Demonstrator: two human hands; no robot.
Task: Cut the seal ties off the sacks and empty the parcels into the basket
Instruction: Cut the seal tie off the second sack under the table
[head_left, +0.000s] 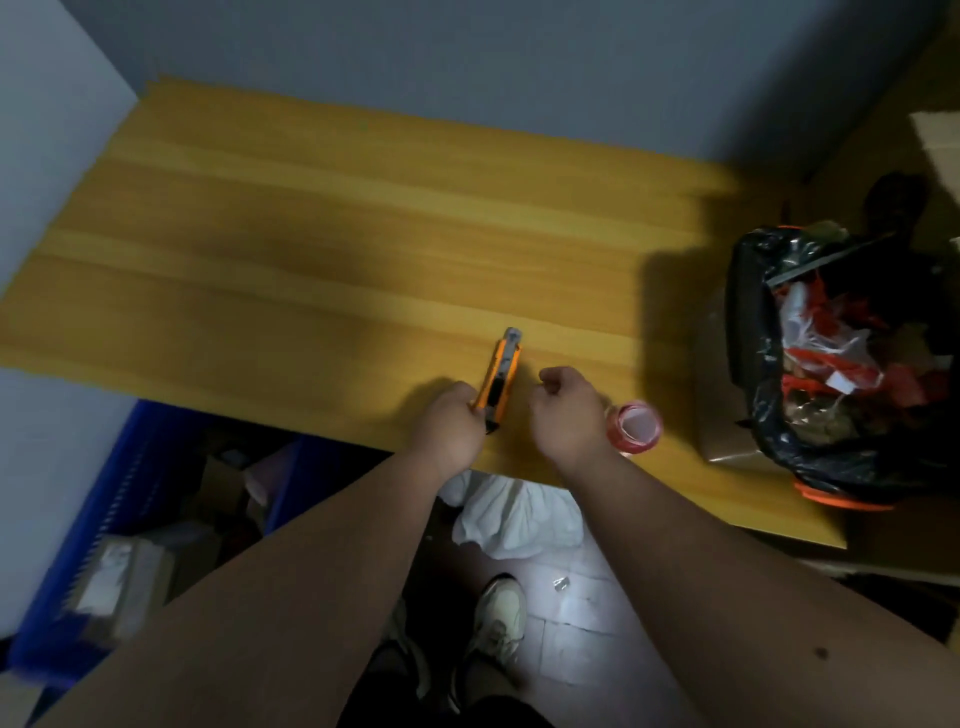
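From the head camera, looking down past both forearms, we have our left hand (451, 423) wrapped around the rear end of the orange utility knife (500, 380), which lies along the tabletop (291, 249) near its front edge with the metal nose pointing away from us. Our right hand (567, 410) is curled into a loose fist just beside the knife, not touching it; whether it pinches anything small we cannot tell. No sack is on the tabletop. A white sack (511, 519) lies crumpled on the floor just under the front edge, between our arms.

The step in hand, as we judge it, is managing the knife between sacks. We should keep the blade end turned away from the right hand and from our body, and check whether the blade is out, which the blur hides, before reaching down.

The tabletop is yellow wood grain, bare except for the knife and a red tape roll (635, 427) at the front edge, right of our right hand. A bin lined with a black bag (753, 332), full of red and white scraps, stands off the right end. The blue basket (124, 499) with boxed parcels (119, 577) sits on the floor below the left front corner. Grey walls close in the far side and left.
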